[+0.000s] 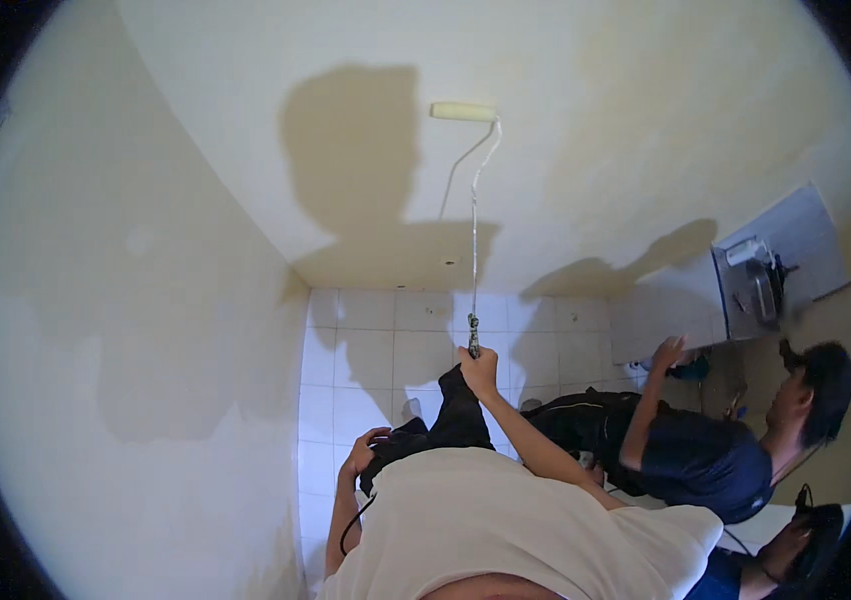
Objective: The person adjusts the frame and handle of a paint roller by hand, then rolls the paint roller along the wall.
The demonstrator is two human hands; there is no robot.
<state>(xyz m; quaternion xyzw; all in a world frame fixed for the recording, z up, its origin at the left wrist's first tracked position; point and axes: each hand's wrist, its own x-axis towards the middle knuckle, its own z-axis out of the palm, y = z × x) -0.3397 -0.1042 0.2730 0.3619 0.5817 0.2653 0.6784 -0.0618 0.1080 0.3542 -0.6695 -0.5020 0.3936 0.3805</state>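
A paint roller with a pale yellow sleeve [464, 112] rests against the wall in front of me, with its long, paint-spattered metal rod [475, 215] running down toward me. My right hand [481, 372] is wrapped round the roller's dark, stained handle [474, 335]. Down by my hip is my left hand [362, 453], its fingers curled at something dark beside my black trousers [461, 420]. What it holds there cannot be made out. A black cable [354, 525] hangs near my left forearm.
White floor tiles [366, 355] lie below the wall [546, 170]. Another wall [136, 300] stands at my left. At right, a person in a dark shirt [701, 455] reaches out an arm near a counter with a sink [764, 292]. A second person [806, 545] is at lower right.
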